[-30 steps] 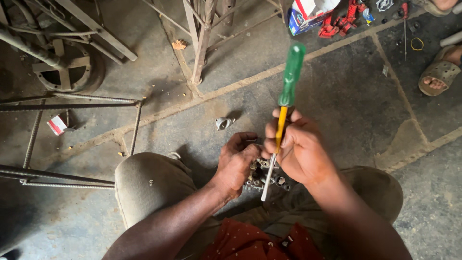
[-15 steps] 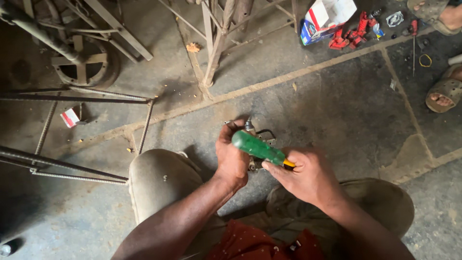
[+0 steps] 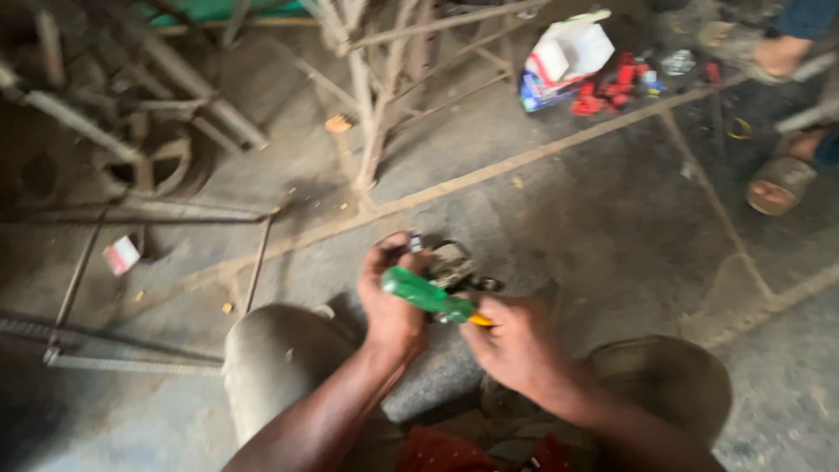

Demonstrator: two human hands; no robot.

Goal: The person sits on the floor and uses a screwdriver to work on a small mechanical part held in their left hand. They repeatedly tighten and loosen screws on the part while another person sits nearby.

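The person sits low over a concrete floor [image 3: 612,227], with both knees in view at the bottom of the picture. The left hand [image 3: 393,306] is closed around a small metal part [image 3: 450,262], dark and grey, and holds it up above the floor between the knees. The picture is blurred, so I cannot tell what kind of part it is. The right hand [image 3: 516,345] is closed on a screwdriver [image 3: 428,297] with a green handle and a yellow collar. It grips near the collar, and the handle lies across the left hand, pointing to the left.

At the far edge of the floor lie a white and blue carton [image 3: 559,57] and some red parts [image 3: 612,87] just beside it. A sandalled foot [image 3: 778,183] of another person rests at the right edge. A rusty metal frame [image 3: 131,218] lies at the left side, with a small white and red packet [image 3: 121,255] near it.
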